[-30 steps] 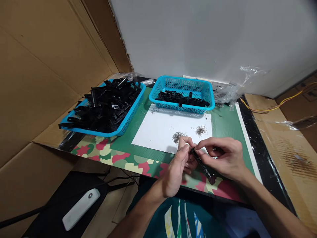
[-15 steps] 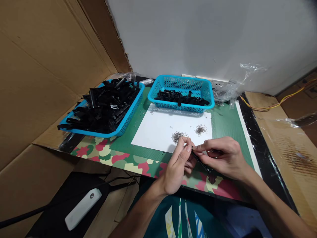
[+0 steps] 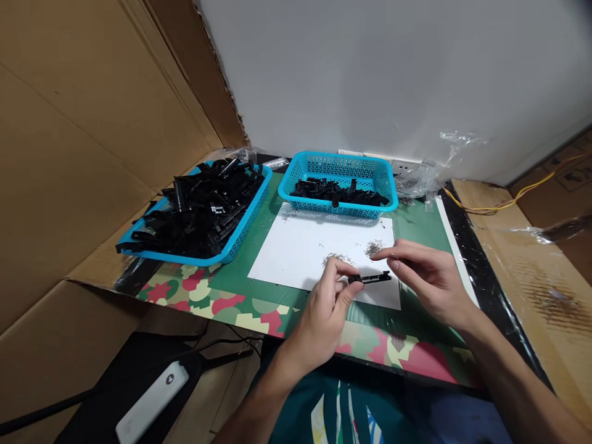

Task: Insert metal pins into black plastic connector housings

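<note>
My left hand (image 3: 326, 311) pinches a slim black plastic part (image 3: 377, 279) between thumb and fingers. The part lies nearly level, its free end pointing right over the white paper (image 3: 296, 243). My right hand (image 3: 423, 274) is just right of and above that free end. Its index finger stretches left to the edge of a small pile of tiny thin metal pieces (image 3: 374, 248), and the thumb sits close beneath the finger. Anything between them is too small to make out. A second pile of these pieces (image 3: 335, 259) lies partly hidden behind my left hand.
A blue basket (image 3: 247, 225) heaped with black plastic parts stands at the left. Another blue basket (image 3: 340, 161) at the back holds fewer black parts. Clear plastic wrap (image 3: 419, 182) and a power strip (image 3: 404, 166) lie by the wall. Cardboard (image 3: 531, 271) borders the right side.
My right hand has let go of the black part and moved up to the right-hand pile. My left hand has turned the part from slanting down to nearly level.
</note>
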`<state>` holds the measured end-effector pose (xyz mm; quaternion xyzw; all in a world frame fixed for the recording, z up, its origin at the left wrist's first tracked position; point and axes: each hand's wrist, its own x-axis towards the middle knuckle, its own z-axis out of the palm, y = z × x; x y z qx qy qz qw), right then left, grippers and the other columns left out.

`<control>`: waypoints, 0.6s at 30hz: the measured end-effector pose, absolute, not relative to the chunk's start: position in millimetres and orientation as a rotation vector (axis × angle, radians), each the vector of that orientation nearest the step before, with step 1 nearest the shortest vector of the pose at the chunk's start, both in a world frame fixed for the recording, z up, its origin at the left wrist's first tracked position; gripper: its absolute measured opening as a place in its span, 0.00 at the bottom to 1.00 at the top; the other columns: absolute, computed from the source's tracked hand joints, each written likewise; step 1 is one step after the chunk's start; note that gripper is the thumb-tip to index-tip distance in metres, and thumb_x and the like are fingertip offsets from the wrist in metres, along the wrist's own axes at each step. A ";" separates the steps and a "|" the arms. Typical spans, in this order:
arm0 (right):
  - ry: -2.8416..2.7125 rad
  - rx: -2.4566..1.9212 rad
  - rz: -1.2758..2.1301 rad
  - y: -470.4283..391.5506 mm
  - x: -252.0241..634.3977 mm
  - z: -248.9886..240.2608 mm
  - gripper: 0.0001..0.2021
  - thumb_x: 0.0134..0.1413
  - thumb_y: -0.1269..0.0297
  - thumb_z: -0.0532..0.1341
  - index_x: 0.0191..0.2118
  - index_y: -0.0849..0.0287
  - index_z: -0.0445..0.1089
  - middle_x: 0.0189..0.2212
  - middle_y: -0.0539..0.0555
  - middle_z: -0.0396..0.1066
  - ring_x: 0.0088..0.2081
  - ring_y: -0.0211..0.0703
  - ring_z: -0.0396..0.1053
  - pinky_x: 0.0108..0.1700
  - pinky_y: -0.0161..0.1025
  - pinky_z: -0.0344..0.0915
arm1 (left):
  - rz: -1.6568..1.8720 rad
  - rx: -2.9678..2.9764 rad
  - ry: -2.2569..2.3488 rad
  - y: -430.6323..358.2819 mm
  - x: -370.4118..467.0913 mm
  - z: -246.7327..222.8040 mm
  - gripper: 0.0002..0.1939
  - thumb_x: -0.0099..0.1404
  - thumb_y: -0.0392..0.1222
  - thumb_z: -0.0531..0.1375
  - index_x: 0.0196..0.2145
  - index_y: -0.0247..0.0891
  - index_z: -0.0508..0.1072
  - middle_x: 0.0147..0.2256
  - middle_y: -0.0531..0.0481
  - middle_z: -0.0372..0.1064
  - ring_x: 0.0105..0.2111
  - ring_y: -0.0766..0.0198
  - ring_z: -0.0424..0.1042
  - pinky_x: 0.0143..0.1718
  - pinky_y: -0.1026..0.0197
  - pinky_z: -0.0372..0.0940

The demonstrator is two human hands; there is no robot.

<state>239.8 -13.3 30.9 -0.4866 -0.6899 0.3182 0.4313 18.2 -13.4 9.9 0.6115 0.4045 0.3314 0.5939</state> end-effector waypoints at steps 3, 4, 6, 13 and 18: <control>-1.835 -1.245 0.635 -7.7 242.7 29.5 0.14 0.73 0.64 0.57 0.53 0.51 0.80 0.43 0.58 0.74 0.43 0.47 0.73 0.43 0.43 0.69 | 0.712 1.696 1.079 -11.3 16.0 6.1 0.11 0.80 0.51 0.52 0.48 0.42 0.65 0.30 0.54 0.66 0.29 0.62 0.68 0.33 0.60 0.58; -1.868 -1.246 0.565 -5.8 244.0 28.1 0.15 0.73 0.65 0.57 0.54 0.50 0.79 0.45 0.58 0.73 0.46 0.49 0.73 0.45 0.44 0.70 | 0.704 1.784 1.108 -11.0 16.3 5.1 0.10 0.80 0.50 0.53 0.48 0.42 0.66 0.30 0.54 0.68 0.29 0.61 0.70 0.32 0.60 0.58; -1.926 -1.229 0.422 -2.9 246.5 24.1 0.15 0.72 0.66 0.58 0.55 0.48 0.80 0.48 0.59 0.73 0.49 0.50 0.73 0.48 0.46 0.72 | 0.700 1.962 1.151 -11.0 18.1 3.3 0.08 0.79 0.48 0.54 0.47 0.42 0.66 0.30 0.53 0.71 0.30 0.59 0.74 0.31 0.60 0.59; -1.729 -1.265 0.350 -8.9 240.3 18.6 0.06 0.65 0.65 0.67 0.45 0.54 0.81 0.39 0.54 0.83 0.37 0.46 0.81 0.40 0.41 0.79 | 0.711 2.366 1.196 -13.3 23.9 -2.5 0.05 0.76 0.43 0.61 0.46 0.42 0.70 0.36 0.53 0.80 0.34 0.56 0.81 0.29 0.61 0.62; -1.535 -1.318 0.705 -13.9 224.7 20.2 0.06 0.62 0.60 0.70 0.37 0.57 0.78 0.28 0.51 0.81 0.28 0.43 0.81 0.31 0.35 0.77 | 0.754 2.411 1.208 -15.1 25.0 -6.0 0.05 0.74 0.41 0.64 0.45 0.40 0.74 0.38 0.52 0.81 0.35 0.56 0.82 0.29 0.61 0.65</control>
